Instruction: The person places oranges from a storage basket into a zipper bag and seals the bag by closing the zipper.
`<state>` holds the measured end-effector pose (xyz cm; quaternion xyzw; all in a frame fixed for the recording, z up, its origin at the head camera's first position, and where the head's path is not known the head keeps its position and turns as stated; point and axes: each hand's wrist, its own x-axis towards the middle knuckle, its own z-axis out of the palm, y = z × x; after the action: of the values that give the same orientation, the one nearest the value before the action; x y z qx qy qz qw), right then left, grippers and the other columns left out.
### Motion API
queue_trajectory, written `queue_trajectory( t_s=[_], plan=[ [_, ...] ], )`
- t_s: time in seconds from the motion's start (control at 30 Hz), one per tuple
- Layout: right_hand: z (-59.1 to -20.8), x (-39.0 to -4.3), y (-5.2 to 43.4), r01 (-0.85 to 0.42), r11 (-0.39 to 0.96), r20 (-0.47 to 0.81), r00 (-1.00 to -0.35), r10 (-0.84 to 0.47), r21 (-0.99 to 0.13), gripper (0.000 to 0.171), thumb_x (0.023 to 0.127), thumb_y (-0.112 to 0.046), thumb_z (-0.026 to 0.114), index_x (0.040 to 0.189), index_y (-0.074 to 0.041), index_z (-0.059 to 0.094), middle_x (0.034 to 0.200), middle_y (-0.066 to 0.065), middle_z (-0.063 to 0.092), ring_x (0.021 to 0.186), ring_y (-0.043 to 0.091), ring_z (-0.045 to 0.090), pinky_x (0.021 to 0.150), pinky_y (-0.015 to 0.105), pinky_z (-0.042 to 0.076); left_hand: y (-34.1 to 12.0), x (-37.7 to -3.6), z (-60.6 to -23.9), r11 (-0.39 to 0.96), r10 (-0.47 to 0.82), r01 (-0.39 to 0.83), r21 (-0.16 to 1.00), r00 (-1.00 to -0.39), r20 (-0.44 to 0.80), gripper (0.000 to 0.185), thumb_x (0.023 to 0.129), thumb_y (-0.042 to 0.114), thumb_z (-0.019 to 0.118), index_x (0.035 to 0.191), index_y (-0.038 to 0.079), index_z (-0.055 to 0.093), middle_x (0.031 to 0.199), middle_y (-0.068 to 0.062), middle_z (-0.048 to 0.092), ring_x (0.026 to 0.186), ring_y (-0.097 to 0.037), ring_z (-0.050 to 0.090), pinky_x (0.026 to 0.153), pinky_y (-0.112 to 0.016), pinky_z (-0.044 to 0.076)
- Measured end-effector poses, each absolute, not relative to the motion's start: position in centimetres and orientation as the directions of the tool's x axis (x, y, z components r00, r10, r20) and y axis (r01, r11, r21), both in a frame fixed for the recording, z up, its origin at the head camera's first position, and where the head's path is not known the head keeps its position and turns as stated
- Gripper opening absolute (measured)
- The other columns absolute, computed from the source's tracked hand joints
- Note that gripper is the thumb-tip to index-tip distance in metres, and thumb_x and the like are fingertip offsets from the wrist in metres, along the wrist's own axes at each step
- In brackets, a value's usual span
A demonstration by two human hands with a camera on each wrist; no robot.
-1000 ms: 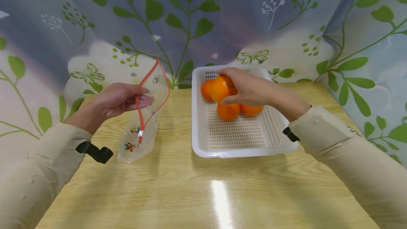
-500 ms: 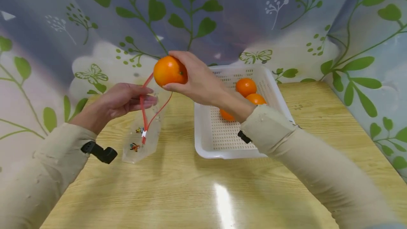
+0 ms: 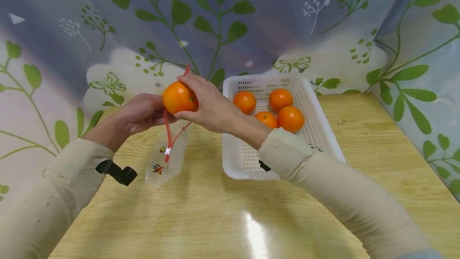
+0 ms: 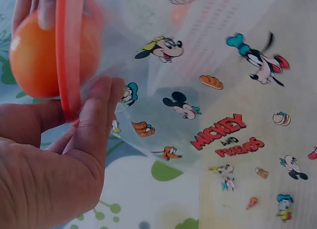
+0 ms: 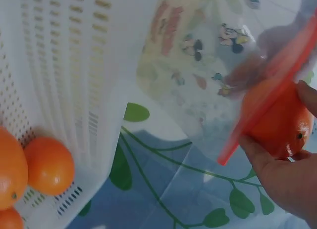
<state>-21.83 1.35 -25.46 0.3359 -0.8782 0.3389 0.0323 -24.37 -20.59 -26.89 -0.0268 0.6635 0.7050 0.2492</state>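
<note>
My left hand (image 3: 138,115) pinches the red-edged mouth of a clear zip bag (image 3: 165,171) printed with cartoon figures. In the left wrist view the red zip edge (image 4: 69,46) runs between thumb and fingers, and the bag mouth is spread. With curled fingers and thumb, my right hand (image 3: 215,107) grips an orange (image 3: 177,98) right at that mouth. The right wrist view shows part of this orange behind the red edge, showing through the clear film. In the head view the orange covers some of my left fingertips.
A white perforated plastic basket (image 3: 227,155) stands on the wooden table (image 3: 201,219) to the right, under my right forearm. Several oranges (image 3: 281,100) lie in it. A curtain with leaf prints (image 3: 251,19) hangs behind the table.
My right hand has lifted an orange out of the basket and carried it left to the bag's mouth. The left hand keeps its hold on the bag.
</note>
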Motion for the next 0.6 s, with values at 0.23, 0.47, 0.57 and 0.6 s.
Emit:
queue_trajectory(
  t_s=[0.23,0.47,0.57,0.6],
  plan=[
    [-25.3,-21.5,1.8,-0.701,0.608,0.285,-0.710,-0.644,-0.373,0.073,0.085,-0.035,0.073,0.146,-0.014,0.038,0.145,0.003,0.036,0.128,0.023,0.037,0.103,0.030,0.037,-20.2,-24.0,-26.1,-0.001,0.346,-0.356,0.934,-0.877,-0.334,0.025,0.100,0.009,0.049,0.090,0.000,0.070,0.077,-0.012,0.066,0.070,-0.019,0.068,0.074,-0.029,0.057],
    [-24.5,-21.5,2.7,-0.768,0.591,0.250,-0.640,-0.726,-0.247,0.073,0.085,-0.027,0.074,0.147,-0.012,0.038,0.148,0.006,0.035,0.133,0.026,0.033,0.103,0.035,0.039,-20.4,-24.0,-24.8,0.022,0.285,-0.343,0.939,-0.898,-0.335,0.019,0.096,0.012,0.059,0.089,0.001,0.073,0.073,-0.011,0.067,0.063,-0.017,0.067,0.069,-0.027,0.058],
    [-24.2,-21.5,3.0,-0.809,0.560,0.178,-0.586,-0.791,-0.176,0.076,0.085,-0.025,0.075,0.149,-0.015,0.035,0.150,0.004,0.034,0.135,0.023,0.029,0.100,0.037,0.043,-20.4,-24.0,-24.3,0.030,0.282,-0.338,0.941,-0.900,-0.332,0.018,0.096,0.012,0.060,0.093,0.002,0.074,0.076,-0.012,0.068,0.066,-0.018,0.069,0.069,-0.027,0.058],
    [-24.1,-21.5,3.0,-0.821,0.547,0.152,-0.569,-0.808,-0.164,0.077,0.085,-0.025,0.075,0.150,-0.016,0.034,0.150,0.003,0.034,0.135,0.022,0.028,0.100,0.037,0.043,-20.4,-23.9,-24.1,0.028,0.281,-0.338,0.941,-0.901,-0.332,0.017,0.096,0.012,0.060,0.093,0.001,0.073,0.077,-0.012,0.068,0.067,-0.018,0.069,0.069,-0.028,0.058]
  ],
)
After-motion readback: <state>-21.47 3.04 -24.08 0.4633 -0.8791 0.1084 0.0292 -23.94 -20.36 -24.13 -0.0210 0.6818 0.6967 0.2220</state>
